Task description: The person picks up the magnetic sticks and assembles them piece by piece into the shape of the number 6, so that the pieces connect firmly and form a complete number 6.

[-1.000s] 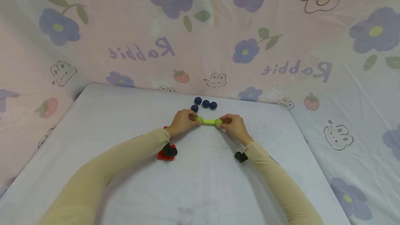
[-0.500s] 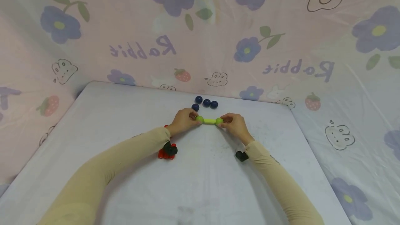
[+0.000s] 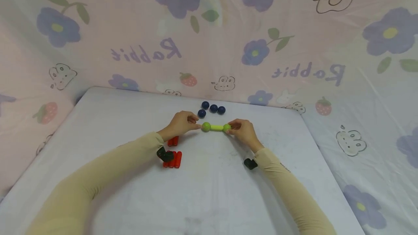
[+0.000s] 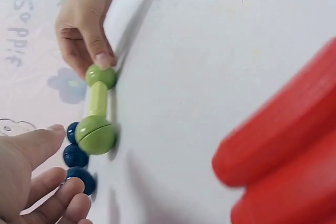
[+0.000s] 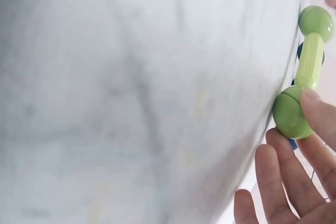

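My reference is the green ball-and-rod assembly (image 3: 216,127), which lies between my two hands. Its long axis runs left to right, from the tips of my left hand (image 3: 183,123) to those of my right hand (image 3: 244,132). The right hand is the nearer: its thumb and fingers pinch the right green ball (image 3: 226,128). The left hand is released, its fingers spread and holding nothing, just beside the left green ball (image 3: 206,126); the left wrist view shows a gap there. I cannot tell whether the assembly touches the white table (image 3: 212,198). Four dark blue balls (image 3: 213,108) sit beyond the assembly; red rods (image 3: 177,159) lie to its left and closer to my body, partly covered by my left wrist. Compared with the frame half a second ago, my left fingers have let go of the left ball and backed off to the left, exposing more of the red rods. My right-hand pinch is unchanged, and the assembly's left-to-right line is the same.
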